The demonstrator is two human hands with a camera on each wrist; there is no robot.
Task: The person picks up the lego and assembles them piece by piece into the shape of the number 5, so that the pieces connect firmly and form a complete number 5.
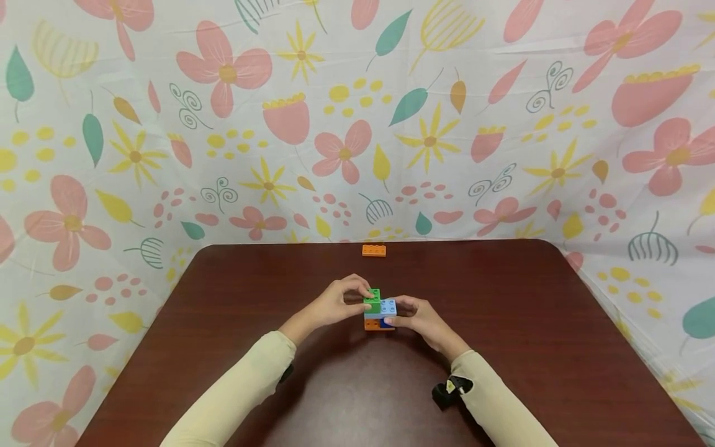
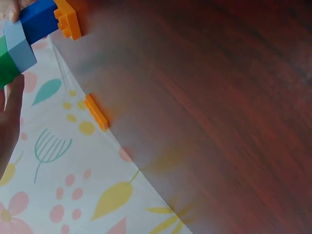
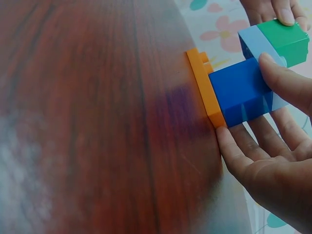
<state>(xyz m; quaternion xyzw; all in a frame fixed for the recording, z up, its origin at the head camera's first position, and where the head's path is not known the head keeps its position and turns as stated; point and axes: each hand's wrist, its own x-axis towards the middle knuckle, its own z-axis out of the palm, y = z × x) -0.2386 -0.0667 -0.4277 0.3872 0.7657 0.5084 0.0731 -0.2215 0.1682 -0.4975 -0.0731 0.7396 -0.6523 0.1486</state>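
A stack of toy building blocks stands near the middle of the table between both hands. At its bottom is a flat orange block [image 3: 204, 92] with studs showing on one side. On that sits a dark blue block [image 3: 241, 92], then a light blue block [image 1: 388, 306] that overhangs to the left. A green block [image 1: 376, 306] tops the left end of the light blue one. My left hand [image 1: 337, 302] pinches the green block between thumb and fingers. My right hand [image 1: 421, 321] grips the stack from the right, its thumb at the dark blue and light blue blocks.
A separate flat orange block [image 1: 373, 251] lies at the table's far edge, beyond the stack. The dark brown table [image 1: 251, 267] ends there against a flower-printed cloth [image 1: 346, 93]. A black strap [image 1: 445, 394] is on the right wrist.
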